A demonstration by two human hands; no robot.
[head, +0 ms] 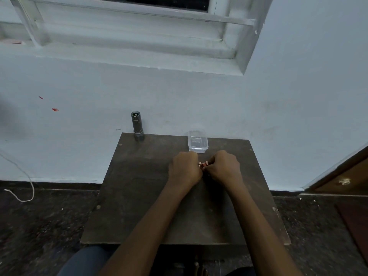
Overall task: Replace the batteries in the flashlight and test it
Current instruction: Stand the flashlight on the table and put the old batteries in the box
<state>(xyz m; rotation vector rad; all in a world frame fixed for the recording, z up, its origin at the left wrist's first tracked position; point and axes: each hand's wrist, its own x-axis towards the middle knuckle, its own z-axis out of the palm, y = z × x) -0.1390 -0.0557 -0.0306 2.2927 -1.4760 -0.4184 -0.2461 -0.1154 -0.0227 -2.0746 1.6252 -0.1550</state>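
Readying what look like batteries (203,164), pinched between left hand (184,169) and right hand (224,168) over the desk (139,196); the flashlight (137,124) stands upright at the far edge, well apart, and likely needs fetching next.

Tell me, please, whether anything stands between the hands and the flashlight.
Nothing visible does. Bare table lies between the left hand and the flashlight; the clear container sits off that line, beyond the gap to the right hand. Both hands pinch red-and-white pieces.
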